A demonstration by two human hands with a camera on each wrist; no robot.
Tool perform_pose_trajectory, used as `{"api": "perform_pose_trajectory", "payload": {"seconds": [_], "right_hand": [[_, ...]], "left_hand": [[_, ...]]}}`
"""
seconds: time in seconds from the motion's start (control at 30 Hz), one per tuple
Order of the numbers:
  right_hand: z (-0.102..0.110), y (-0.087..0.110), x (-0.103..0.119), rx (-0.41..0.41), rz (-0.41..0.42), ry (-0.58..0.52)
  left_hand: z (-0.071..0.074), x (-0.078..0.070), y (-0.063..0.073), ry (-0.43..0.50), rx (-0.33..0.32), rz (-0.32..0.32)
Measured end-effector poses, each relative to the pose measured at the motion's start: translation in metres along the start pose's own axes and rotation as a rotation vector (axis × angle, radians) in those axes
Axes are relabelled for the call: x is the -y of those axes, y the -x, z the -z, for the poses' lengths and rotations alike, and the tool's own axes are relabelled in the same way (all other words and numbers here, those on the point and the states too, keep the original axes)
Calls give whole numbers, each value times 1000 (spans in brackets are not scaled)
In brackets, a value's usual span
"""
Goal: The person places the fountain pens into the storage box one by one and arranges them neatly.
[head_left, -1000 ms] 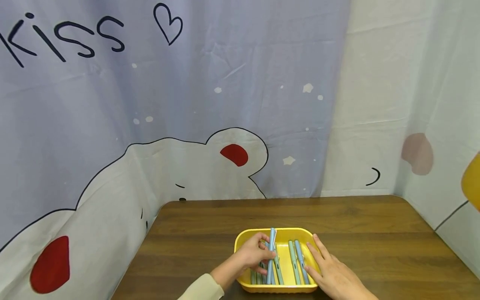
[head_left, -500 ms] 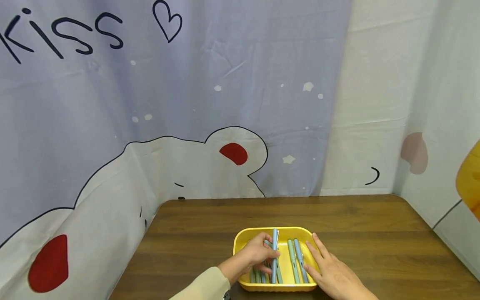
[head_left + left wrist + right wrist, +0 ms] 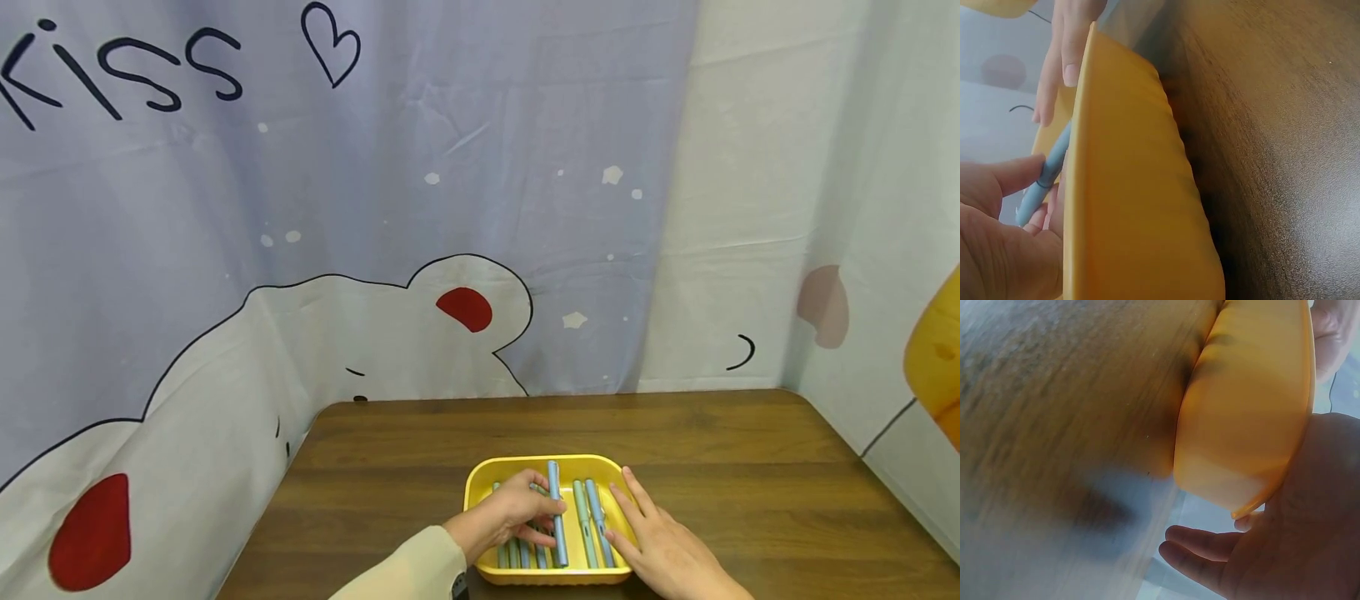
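In the head view my left hand (image 3: 513, 512) pinches a blue pen (image 3: 555, 483) between thumb and fingers, above the middle of a yellow plastic basket (image 3: 540, 577). The left wrist view shows the thumb pressing on that blue pen (image 3: 1054, 164) beyond the basket wall. My right hand (image 3: 671, 542) lies at the basket's right rim with fingers spread and extended. Near its fingertips, a green pen (image 3: 583, 517) and another blue pen (image 3: 598, 521) lie side by side inside. Several more green and blue pens (image 3: 502, 555) lie in the left half, partly hidden by my left hand.
The basket stands near the front of a brown wooden table (image 3: 397, 467). Behind it hangs a printed curtain (image 3: 465, 217), which also runs along the left and right sides.
My left hand has moved slightly right with the blue pen, whose lower end now leans right, nearer the green and blue pair. The right hand has stayed at the rim.
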State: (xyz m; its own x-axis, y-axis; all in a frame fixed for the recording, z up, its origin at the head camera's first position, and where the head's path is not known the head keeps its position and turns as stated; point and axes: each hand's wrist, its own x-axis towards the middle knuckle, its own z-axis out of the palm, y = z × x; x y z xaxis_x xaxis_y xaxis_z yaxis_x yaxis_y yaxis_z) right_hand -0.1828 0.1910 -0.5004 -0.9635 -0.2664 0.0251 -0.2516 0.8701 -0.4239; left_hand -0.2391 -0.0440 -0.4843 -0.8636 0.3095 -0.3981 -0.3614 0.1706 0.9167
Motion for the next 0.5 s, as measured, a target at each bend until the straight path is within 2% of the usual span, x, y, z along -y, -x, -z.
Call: {"api": "perform_pose_trajectory", "payload": {"seconds": [0.27,0.5], "right_hand": [[0,1,0,-17,8,16],[-1,1,1,-3,6,12]], "left_hand": [[-3,1,-6,-58,8,-1],[-5,4,-11,-121,39,35]]}}
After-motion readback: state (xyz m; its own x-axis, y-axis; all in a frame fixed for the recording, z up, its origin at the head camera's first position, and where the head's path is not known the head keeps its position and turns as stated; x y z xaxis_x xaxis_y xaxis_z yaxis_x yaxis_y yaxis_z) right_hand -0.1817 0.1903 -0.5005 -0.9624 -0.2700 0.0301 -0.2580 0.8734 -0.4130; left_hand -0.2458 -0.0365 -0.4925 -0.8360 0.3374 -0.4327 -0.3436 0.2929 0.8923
